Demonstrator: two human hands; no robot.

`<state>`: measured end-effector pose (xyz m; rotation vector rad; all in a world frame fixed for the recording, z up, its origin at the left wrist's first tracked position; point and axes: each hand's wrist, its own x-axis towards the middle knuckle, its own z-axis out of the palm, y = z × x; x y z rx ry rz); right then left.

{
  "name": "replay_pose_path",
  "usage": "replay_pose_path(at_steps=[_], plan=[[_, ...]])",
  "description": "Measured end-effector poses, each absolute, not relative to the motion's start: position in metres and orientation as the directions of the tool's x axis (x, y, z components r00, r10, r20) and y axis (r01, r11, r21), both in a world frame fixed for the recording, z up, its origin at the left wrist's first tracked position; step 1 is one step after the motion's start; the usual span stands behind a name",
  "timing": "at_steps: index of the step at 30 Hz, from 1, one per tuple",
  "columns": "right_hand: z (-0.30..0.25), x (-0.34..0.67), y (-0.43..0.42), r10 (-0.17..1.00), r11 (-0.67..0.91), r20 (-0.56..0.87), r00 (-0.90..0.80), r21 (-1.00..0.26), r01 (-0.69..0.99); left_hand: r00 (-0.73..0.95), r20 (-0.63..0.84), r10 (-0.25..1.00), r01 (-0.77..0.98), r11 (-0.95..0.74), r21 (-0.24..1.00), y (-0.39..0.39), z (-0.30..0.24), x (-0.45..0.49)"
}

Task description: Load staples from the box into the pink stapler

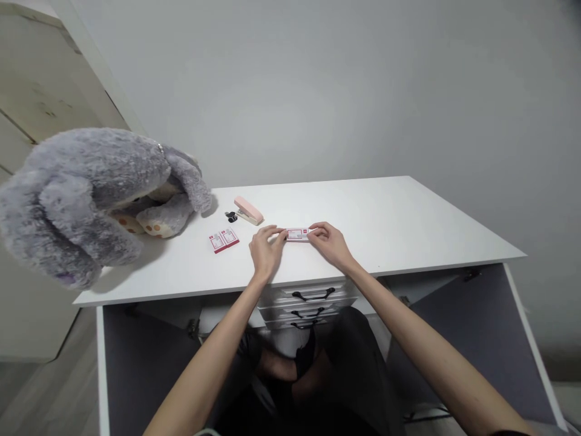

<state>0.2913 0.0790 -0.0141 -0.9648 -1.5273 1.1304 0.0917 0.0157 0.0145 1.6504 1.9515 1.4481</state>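
A small red and white staple box (297, 234) lies on the white desk (408, 224), pinched at both ends. My left hand (266, 249) grips its left end with fingers curled. My right hand (330, 243) holds its right end the same way. Two more small red and white boxes (224, 240) lie side by side to the left of my hands. Behind them rests a pink stapler (248, 210) with a small black clip (231, 215) beside it.
A large grey plush toy (91, 194) fills the desk's left end. Under the desk stands a white drawer unit (308, 303) with black handles. A pale wall rises behind the desk, and a wooden panel (40, 79) stands at far left.
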Motion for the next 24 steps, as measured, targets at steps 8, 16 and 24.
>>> replay_pose_path(at_steps=[8, 16, 24], plan=[[-0.016, 0.292, 0.080, 0.945, 0.259, 0.243, -0.217, -0.964, 0.049, -0.266, 0.441, 0.857, 0.715, -0.132, 0.686, 0.011, 0.022, 0.095], [-0.012, 0.292, 0.078, 0.948, 0.248, 0.234, -0.215, -0.968, 0.044, -0.294, 0.479, 0.828, 0.774, -0.089, 0.628, 0.017, 0.018, 0.086], [-0.014, 0.291, 0.079, 0.944, 0.260, 0.243, -0.221, -0.964, 0.051, -0.349, 0.421, 0.837, 0.725, -0.044, 0.687, 0.026, 0.013, 0.082]])
